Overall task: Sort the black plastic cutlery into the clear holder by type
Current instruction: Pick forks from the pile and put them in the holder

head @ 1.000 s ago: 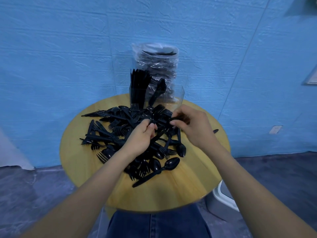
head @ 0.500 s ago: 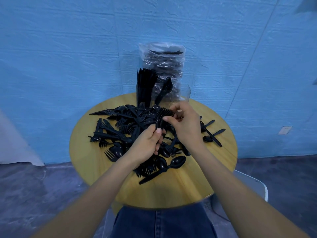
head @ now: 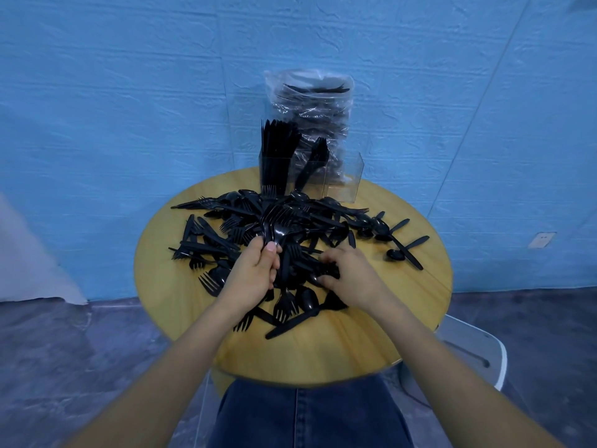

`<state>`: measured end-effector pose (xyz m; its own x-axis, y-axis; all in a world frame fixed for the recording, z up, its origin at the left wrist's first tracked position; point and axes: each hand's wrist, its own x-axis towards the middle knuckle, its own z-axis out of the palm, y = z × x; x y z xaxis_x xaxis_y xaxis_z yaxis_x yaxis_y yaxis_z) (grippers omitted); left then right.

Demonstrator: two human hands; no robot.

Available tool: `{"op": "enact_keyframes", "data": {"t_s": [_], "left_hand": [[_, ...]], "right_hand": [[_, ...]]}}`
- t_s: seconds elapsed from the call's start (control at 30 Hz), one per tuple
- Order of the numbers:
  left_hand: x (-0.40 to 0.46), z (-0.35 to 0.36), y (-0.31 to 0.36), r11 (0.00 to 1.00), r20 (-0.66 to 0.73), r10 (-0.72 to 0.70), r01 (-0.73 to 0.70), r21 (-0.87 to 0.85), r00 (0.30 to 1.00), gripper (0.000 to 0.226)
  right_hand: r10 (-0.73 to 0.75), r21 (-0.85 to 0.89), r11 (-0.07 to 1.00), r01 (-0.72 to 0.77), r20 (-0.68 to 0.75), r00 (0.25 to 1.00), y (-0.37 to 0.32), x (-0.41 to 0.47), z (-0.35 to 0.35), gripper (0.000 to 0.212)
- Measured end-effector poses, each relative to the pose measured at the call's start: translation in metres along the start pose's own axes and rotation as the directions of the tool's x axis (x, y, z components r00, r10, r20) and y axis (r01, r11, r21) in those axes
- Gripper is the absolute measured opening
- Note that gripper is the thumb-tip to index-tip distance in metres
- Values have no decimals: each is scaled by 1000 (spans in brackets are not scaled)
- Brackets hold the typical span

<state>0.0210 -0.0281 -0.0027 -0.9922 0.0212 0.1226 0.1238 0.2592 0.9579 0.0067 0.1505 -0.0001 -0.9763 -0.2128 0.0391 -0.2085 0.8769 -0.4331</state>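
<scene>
Head view shows me mid-gathering: my left hand [head: 255,279] grips a bunch of forks [head: 277,226] above the pile [head: 290,240] on the table [head: 371,334], while my right hand [head: 350,274] pinches another piece from it. Next, I judge, the bunch goes into the holder [head: 310,176] behind the pile, beside its own kind.

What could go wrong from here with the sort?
1. The left hand grips a bunch of forks by the handles; a loose one may slip back into the pile.
2. The right hand digs into tangled pieces, so lifting one could drag others toward the table edge.
3. The clear holder stands behind the pile; a long reach might knock it or the plastic bag.
</scene>
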Motion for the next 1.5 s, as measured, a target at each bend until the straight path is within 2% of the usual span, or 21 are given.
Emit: {"op": "enact_keyframes", "data": {"t_s": [0.1,0.27,0.37,0.5,0.6,0.87,1.13,1.43,1.5], "left_hand": [[0,0,0,1000,-11,6,-6,6,1000,23],[1,0,-2,1000,-13,9,-9,7,1000,23],[1,1,-2,1000,-5,4,-4,11,1000,22],[2,2,-2,1000,4,7,-7,30,1000,21],[2,3,-1,1000,3,2,-2,31,1000,21],[4,4,2,999,10,-7,6,52,1000,24],[6,5,1,998,15,-13,12,55,1000,21],[20,4,14,997,-37,43,-41,63,998,23],[24,3,18,995,-41,62,-59,77,997,23]], "right_hand": [[-3,-61,998,-1,-65,998,3,3,2,40],[33,-66,997,-44,-161,986,7,6,1,37],[-9,-88,996,-2,-122,992,3,7,3,37],[-40,-218,976,22,-79,996,5,10,5,41],[-33,-303,953,3,-93,995,10,12,2,36],[10,-323,946,-6,10,1000,5,15,-3,26],[-49,-458,888,40,-7,999,9,14,5,28],[-36,-338,941,27,-19,999,14,17,-38,10],[-18,-242,970,13,-19,1000,15,18,-41,11]]}}
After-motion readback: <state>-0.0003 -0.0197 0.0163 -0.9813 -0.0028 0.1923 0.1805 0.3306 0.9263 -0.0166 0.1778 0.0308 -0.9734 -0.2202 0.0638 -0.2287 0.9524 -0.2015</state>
